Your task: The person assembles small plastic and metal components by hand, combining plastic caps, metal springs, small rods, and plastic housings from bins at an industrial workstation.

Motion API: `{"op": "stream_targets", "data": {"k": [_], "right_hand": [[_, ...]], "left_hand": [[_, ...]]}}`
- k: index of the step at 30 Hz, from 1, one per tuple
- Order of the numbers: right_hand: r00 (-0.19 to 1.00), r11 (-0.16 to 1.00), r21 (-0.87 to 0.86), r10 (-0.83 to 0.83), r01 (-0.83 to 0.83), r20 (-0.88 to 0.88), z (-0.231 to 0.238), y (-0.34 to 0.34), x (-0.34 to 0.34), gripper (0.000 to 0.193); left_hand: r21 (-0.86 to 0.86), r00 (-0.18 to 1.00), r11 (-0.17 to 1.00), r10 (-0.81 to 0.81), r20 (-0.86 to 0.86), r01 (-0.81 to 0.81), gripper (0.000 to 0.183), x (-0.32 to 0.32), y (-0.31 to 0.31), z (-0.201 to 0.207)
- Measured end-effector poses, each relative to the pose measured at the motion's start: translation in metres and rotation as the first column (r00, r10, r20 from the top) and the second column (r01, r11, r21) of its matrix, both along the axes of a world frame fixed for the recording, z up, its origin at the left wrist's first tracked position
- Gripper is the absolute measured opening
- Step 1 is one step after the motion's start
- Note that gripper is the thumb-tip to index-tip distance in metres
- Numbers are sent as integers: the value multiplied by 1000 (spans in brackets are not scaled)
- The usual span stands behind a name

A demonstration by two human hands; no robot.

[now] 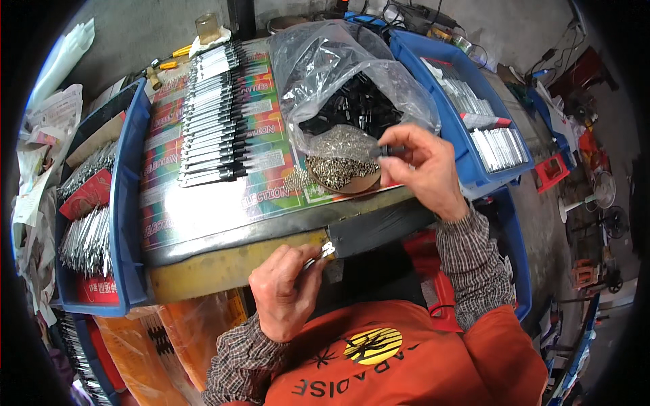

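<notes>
Surface [217, 206]: extends ahead of both hands, under a brightly printed covering. Blue bins: one [125, 203] stands to the left of the left hand, the other [497, 177] beyond and to the right of the right hand; both contain many slim metal strips, a stock judged to be largely unprocessed. Clear plastic bag [318, 61]: lies open just beyond the right hand, with many loose black fittings [359, 105] inside. Long row of strips [206, 128]: lies beyond the left hand, black ends toward the right; these units appear completed, or at least further advanced. Shallow dish [362, 184]: sits just left of the right hand, heaped with small metal parts. Overall progress: judged partial, one unit being in hand.

Right hand [426, 169]: raised in front of the bag, thumb and fingertips pinched on a single black fitting [391, 150]. Left hand [284, 284]: fingers curled, thumb and forefinger closed on a slim metal piece [328, 249], its bright tip projecting to the right at the surface's front edge. Contact between tip and edge cannot be determined.
</notes>
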State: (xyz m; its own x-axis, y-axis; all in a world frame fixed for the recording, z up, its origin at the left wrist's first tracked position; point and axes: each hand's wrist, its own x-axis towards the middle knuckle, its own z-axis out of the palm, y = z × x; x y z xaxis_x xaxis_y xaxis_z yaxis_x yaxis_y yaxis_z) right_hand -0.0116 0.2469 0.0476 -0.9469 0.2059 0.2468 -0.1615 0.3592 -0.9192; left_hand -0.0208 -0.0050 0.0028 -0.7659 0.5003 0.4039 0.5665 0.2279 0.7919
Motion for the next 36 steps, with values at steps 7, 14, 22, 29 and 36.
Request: {"op": "stream_targets", "data": {"k": [7,14,22,29,36], "right_hand": [[991,977,-168,134,-131,9,-20,-30,47,24],[971,952,-212,234,-220,43,-29,-48,65,21],[946,926,-238,317,-293,72,-34,-55,70,19],[912,888,-297,395,-350,108,-40,-48,65,16],[866,861,-274,478,-429,147,-40,-46,63,13]], "left_hand": [[32,999,999,-44,-6,44,18,8,3,3],[16,997,997,-73,26,72,18,19,3,5],[11,996,996,-89,-29,89,21,23,0,3],[-3,990,991,-134,-45,134,22,23,-1,0],[12,983,993,-112,-146,115,23,26,0,-13]]}}
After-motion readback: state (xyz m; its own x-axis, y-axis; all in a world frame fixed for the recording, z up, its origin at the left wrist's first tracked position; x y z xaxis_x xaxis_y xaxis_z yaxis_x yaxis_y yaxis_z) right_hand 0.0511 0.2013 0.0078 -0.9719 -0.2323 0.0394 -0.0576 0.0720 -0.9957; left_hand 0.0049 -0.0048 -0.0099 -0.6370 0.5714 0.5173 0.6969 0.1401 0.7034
